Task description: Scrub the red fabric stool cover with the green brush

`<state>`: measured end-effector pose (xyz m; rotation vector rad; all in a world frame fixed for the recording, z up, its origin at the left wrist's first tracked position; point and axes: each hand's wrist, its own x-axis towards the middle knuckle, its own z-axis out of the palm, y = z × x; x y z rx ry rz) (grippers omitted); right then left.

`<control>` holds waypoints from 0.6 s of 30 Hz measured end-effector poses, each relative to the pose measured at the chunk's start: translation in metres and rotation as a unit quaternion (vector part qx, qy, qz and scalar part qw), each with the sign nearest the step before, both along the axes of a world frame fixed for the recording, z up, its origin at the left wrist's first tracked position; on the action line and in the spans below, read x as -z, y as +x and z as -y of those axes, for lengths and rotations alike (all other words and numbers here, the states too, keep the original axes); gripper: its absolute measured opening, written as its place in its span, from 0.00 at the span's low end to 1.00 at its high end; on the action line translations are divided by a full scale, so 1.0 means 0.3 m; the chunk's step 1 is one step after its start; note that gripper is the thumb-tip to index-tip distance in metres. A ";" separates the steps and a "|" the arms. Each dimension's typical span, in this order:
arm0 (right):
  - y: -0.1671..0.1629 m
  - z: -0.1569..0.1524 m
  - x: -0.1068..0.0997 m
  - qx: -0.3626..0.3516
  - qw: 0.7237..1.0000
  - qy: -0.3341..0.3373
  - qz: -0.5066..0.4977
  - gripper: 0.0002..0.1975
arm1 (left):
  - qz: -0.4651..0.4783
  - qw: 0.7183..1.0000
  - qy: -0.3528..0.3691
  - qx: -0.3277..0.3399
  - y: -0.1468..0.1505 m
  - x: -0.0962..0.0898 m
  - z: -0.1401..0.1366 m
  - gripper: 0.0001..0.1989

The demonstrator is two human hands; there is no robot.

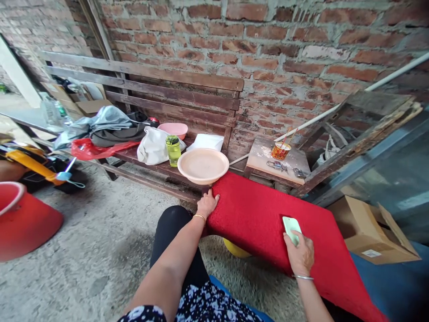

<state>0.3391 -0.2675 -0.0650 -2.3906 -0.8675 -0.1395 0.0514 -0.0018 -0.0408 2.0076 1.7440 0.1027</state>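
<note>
My right hand (300, 255) holds a mint-green phone (291, 226) over the red cloth (258, 210) that covers a low table, its back facing up. My left hand (207, 205) is closed round the table's near left corner, thumb on the cloth and fingers partly hidden at the edge. Just beyond that hand sits a wide, shallow, pale pink basin (203, 164), on the end of a wooden bench. A green-yellow water bottle (173, 151) stands upright beside the basin, in front of a white cloth bag (152, 145).
On the slatted bench (161, 91) are folded clothes (114, 127), a red plastic bag (100, 148) and a pink bowl (174, 129). A small table (261, 152) holds a patterned tub (280, 151) and padlocks. An open carton (372, 228) lies right; a red bucket (30, 228) stands left.
</note>
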 end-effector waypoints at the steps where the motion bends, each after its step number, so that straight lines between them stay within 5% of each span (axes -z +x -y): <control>1: 0.002 0.000 0.001 0.004 1.000 -0.003 0.003 0.40 | 0.004 1.000 -0.002 -0.001 0.001 -0.001 0.000 0.34; 18: 0.010 0.006 -0.027 0.008 0.998 -0.056 -0.017 0.35 | 0.040 0.999 -0.011 -0.017 -0.004 -0.008 0.006 0.33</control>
